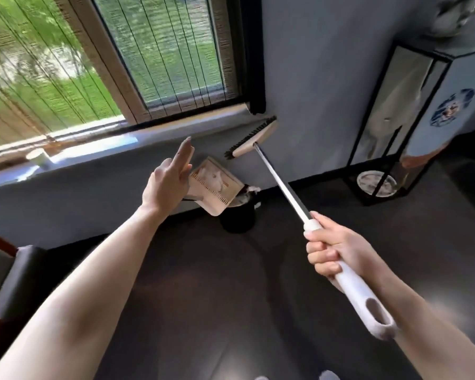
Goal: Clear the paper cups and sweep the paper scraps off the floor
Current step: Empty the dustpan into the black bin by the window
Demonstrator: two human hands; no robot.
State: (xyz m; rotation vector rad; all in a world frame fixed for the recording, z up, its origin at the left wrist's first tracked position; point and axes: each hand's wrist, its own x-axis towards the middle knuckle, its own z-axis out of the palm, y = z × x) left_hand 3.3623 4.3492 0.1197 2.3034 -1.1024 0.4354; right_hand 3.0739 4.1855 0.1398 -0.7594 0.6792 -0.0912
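Note:
My right hand [332, 250] grips the white handle of a broom [283, 187]. Its beige head with black bristles [254, 138] is lifted off the floor, close to the grey wall under the window corner. My left hand [170, 174] is raised with straight fingers in front of a beige dustpan [220, 185]. The dustpan is tilted over a black bin [239, 218] and holds white paper scraps [215, 178]. More white paper shows at the bin's mouth. The palm hides whether it touches the dustpan's handle. A white paper cup [37, 157] stands on the windowsill at the left.
A dark floor [231, 283] stretches in front of me. A black-framed glass stand [395, 127] with a plate at its base stands at the right by the wall. A dark chair [14, 278] is at the lower left. The window with blinds fills the upper left.

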